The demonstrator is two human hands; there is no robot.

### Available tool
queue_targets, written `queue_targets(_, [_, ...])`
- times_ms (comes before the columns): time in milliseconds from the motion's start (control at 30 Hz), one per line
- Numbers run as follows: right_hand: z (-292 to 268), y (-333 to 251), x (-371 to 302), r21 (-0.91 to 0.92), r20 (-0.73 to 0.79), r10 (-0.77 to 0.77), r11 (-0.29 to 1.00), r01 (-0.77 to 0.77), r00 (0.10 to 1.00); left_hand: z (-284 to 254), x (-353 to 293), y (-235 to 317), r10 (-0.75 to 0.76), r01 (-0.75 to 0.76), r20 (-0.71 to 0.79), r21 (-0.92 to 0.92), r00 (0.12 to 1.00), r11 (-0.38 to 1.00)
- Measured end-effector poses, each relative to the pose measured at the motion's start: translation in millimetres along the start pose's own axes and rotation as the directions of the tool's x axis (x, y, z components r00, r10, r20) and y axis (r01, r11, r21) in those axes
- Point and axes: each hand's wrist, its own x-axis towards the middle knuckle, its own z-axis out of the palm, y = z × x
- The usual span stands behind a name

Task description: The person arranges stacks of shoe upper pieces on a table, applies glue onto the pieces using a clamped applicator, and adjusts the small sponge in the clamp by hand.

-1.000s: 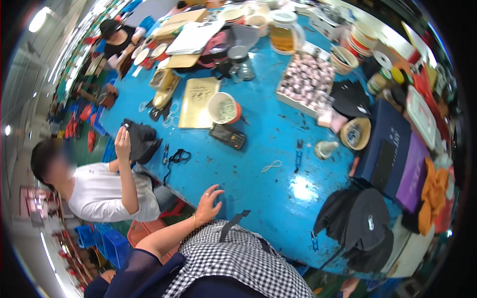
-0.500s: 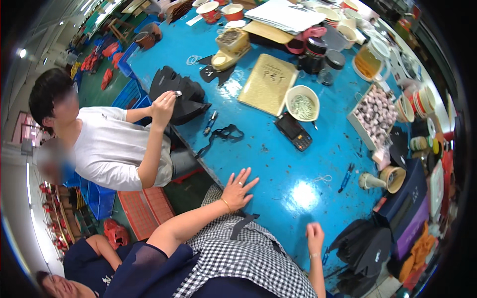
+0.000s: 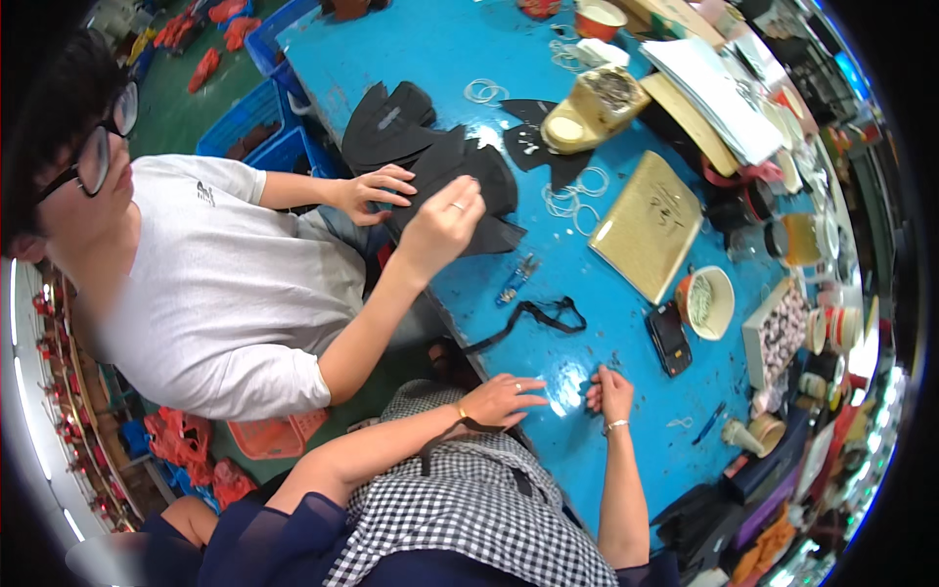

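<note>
Black strap (image 3: 541, 315) lies loosely twisted on the blue surface (image 3: 440, 49), one end at the edge where both people are. Left hand (image 3: 501, 402) is near it, at that same edge: fingers loosely spread, no hold on anything; can't tell if it touches the surface. Right hand (image 3: 610, 395) is farther in from the edge, fingers curled; can't tell if anything is pinched in it. Black handheld device (image 3: 669, 338) lies just beyond it, beside a pale bowl (image 3: 722, 303) of greenish-white bits.

Surface is scuffed, with dark specks and bright glare near the hands. Blue snips (image 3: 515, 279) sit between strap and black fabric pieces (image 3: 460, 171); the fabric lies along the people's edge, a co-worker's hands over it. Second blue tool (image 3: 709, 424) is right of the right hand. Toward the middle: gold notebook (image 3: 648, 227), white string loops (image 3: 482, 92), cream holder (image 3: 597, 108). Far side is crowded: stacked papers (image 3: 712, 98), amber jug (image 3: 797, 240), box (image 3: 751, 342) of small pinkish pieces. More dark fabric (image 3: 699, 523) at the right end.

Room: co-worker (image 3: 235, 284) in a pale T-shirt at the same edge, left. Blue crate (image 3: 275, 137) by the surface's upper-left corner, green floor (image 3: 171, 88) beyond. Orange basket (image 3: 264, 437) and red bags (image 3: 181, 440) low behind the co-worker. Strip lights (image 3: 20, 377) far left.
</note>
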Motion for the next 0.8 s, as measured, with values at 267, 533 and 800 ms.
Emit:
queue_targets(267, [4,-29,5,-0.085,-0.048,0.188,0.978,-0.192,0.981,-32,-26,-39,-0.441,0.404,0.056,-0.515,0.896,0.755])
queue_targets(533, [2,-30,6,-0.079,-0.035,0.236,0.968,-0.238,0.971,-47,-1,-46,-0.620,0.644,0.367,-0.701,0.693,0.305])
queue_targets(800, [1,-33,8,-0.104,-0.037,0.251,0.962,-0.254,0.967,-48,5,-44,-0.657,0.696,0.419,-0.680,0.627,0.231])
